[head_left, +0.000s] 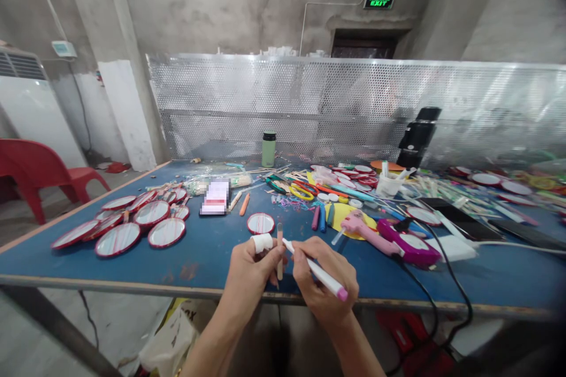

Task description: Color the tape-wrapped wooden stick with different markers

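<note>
My left hand (253, 268) pinches a wooden craft stick (280, 268), held upright over the table's front edge. White tape (262, 242) wraps one finger of that hand. In my right hand (325, 280) is a white marker (322, 274) with a pink end, gripped like a pen. Its tip points at the stick; whether it touches cannot be made out. Just beyond my hands lies a round, red-rimmed disc (260, 223) with pale stripes. Several similar discs (151, 213) are heaped to the left.
A pink glue gun (369, 234) lies on the right beside a purple device (409, 244) with black cables. Behind are scissors (302, 191), a phone (215, 196), a green bottle (268, 149) and a black flask (418, 138). A perforated metal screen (247, 91) borders the blue table (212, 268).
</note>
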The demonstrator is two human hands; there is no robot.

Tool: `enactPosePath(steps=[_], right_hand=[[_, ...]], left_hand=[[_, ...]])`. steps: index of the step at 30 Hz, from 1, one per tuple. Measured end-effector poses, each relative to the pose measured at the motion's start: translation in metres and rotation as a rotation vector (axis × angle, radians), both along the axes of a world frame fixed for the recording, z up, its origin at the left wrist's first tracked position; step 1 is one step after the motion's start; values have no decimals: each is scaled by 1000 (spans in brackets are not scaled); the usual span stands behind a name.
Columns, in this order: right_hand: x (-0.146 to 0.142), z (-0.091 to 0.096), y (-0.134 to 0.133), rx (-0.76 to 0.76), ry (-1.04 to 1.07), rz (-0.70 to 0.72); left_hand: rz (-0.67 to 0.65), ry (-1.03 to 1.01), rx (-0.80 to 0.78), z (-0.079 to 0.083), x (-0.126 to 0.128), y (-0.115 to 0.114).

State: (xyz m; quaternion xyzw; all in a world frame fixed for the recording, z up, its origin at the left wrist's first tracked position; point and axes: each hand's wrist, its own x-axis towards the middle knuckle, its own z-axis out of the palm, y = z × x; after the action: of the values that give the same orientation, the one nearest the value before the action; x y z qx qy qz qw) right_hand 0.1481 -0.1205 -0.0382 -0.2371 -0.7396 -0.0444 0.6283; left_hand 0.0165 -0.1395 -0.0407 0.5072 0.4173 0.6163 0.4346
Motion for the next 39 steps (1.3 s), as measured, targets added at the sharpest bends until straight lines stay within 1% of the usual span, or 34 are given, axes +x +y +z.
enactPosePath(steps=[6, 16, 23, 27, 34, 39], right_hand=[[0, 0, 0, 14, 7, -35], [0, 0, 0, 10, -2, -45], [0, -1, 1, 37, -14, -49], [1, -1, 1, 24, -6, -63], [0, 0, 0, 14, -10, 22], [-1, -1, 1, 1, -15, 35]], left_hand=[[-1, 11, 6, -2, -1, 2], [-10, 19, 12, -3, -2, 4], [-6, 22, 10, -3, -1, 2], [3, 9, -3, -4, -1, 3], [28, 39, 0, -2, 0, 1], [11, 43, 6, -1, 0, 2]])
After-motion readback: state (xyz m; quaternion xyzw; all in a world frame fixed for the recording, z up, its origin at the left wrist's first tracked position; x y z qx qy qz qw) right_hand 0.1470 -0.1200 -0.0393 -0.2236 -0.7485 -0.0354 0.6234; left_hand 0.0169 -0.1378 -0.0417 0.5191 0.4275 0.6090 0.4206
